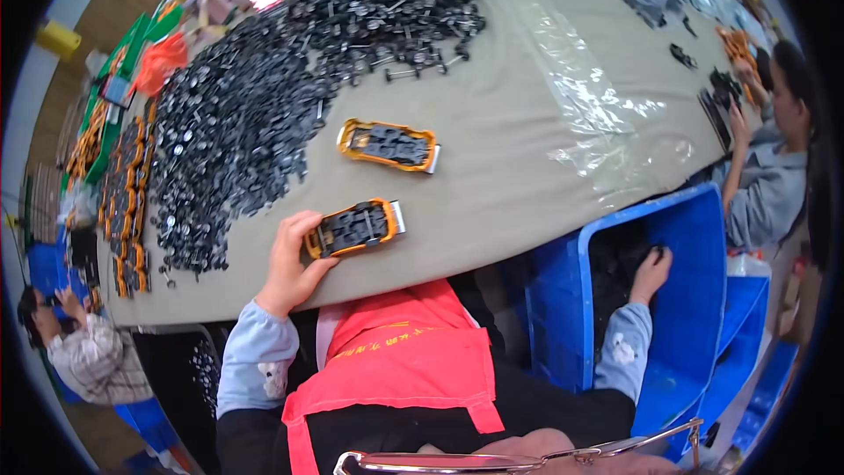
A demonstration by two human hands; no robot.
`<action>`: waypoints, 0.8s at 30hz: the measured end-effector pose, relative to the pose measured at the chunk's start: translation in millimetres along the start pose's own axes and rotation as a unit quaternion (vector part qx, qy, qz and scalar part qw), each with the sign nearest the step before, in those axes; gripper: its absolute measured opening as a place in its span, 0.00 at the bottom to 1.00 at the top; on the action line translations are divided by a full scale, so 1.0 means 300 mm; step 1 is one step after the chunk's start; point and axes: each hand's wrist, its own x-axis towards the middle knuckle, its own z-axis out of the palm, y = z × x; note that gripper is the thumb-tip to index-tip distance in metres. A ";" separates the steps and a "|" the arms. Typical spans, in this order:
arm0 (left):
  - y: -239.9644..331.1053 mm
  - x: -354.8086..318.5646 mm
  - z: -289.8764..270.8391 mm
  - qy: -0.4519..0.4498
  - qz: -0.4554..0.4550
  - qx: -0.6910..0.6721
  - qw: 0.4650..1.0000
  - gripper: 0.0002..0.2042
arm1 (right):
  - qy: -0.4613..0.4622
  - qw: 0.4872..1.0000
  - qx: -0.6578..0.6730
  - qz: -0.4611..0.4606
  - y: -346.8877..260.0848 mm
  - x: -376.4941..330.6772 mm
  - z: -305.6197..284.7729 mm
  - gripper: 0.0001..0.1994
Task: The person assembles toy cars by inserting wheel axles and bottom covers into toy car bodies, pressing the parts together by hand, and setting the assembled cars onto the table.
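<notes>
The left hand (288, 266) grips the near end of an orange toy-car chassis (354, 229) on the table (510, 167), fingers curled around it; its long axis runs rightward, away from them. The right hand (651, 271) reaches into a blue bin (694, 281), its fingers hidden.

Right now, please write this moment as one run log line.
left hand: holds orange toy car chassis | right hand: inside blue plastic bin
</notes>
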 end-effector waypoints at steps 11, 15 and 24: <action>0.000 -0.001 -0.065 -0.004 0.020 -0.003 1.000 0.36 | -0.326 0.775 0.179 -0.511 -1.436 -0.108 -0.161 0.26; -0.007 -0.025 -0.070 0.011 0.027 -0.016 0.999 0.35 | -0.369 0.769 0.209 -0.479 -1.427 -0.113 -0.120 0.22; -0.027 -0.039 -0.069 0.033 0.021 -0.057 0.998 0.35 | -0.366 0.797 0.262 -0.403 -1.358 -0.108 -0.114 0.20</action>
